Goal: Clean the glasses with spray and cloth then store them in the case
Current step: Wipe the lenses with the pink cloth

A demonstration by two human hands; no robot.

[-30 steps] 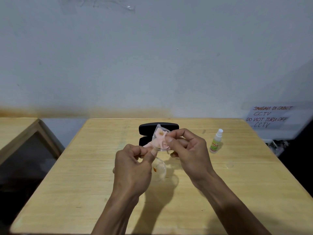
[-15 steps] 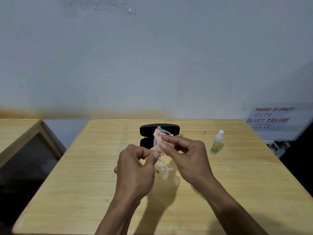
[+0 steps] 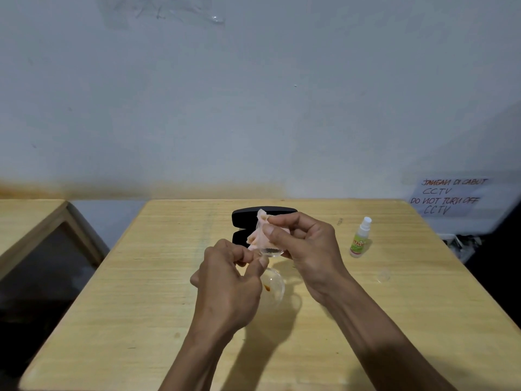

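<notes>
Nearest, before the case [image 3: 264,224], the glasses [image 3: 272,280] are pinched in the left hand [image 3: 228,289]; the right hand [image 3: 304,246] fingers [image 3: 267,230], closed on the cloth [image 3: 260,235], have slid up the upper lens, so wiping continues. Right of the case stands the spray [image 3: 360,238].

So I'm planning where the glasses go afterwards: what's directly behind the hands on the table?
The open black case lies behind the right hand and pink cloth, which cover its middle, so its inside cannot be seen.
</notes>
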